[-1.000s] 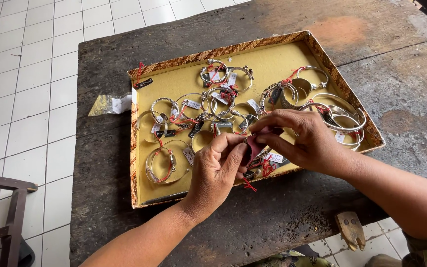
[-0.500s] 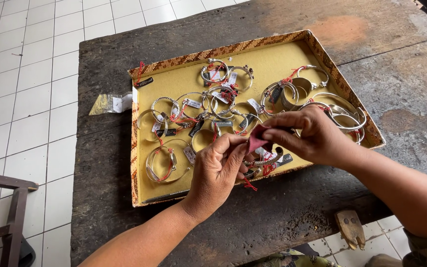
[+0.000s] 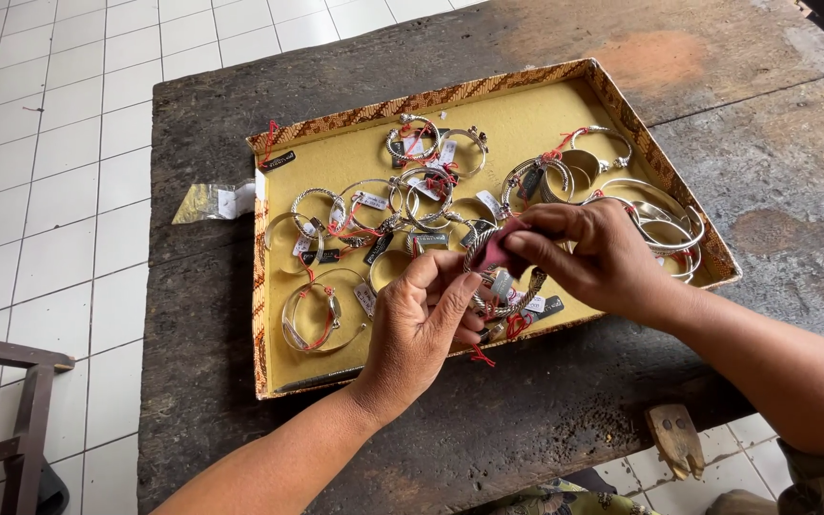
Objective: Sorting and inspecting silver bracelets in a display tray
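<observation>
Two hands meet over the near right part of a shallow yellow-lined cardboard tray with a patterned brown rim [image 3: 269,286], which lies on a dark, weathered wooden table [image 3: 565,410]. The left hand [image 3: 422,329] pinches a twisted silver bangle with a pale stone [image 3: 493,281] between thumb and fingertips, while the right hand [image 3: 603,257] is closed on a small pink polishing cloth [image 3: 500,250] and presses it against the top of that bangle. The bangle hangs just above the tray, lifted clear of the other pieces, with a red string tie [image 3: 481,355] dangling under it beyond the tray's near rim. Many other silver bangles with red strings and small tags [image 3: 374,205] lie close together in the tray, some overlapping. In my judgement the main risk is the loose string or a tag catching on a neighbouring piece and dragging it along when the bangle is moved. A fingertip hold is also a light one, so firm rubbing could twist the bangle out of the left hand onto the pile. A crumpled clear plastic bag [image 3: 214,200] lies on the table just beside the tray's left edge.
</observation>
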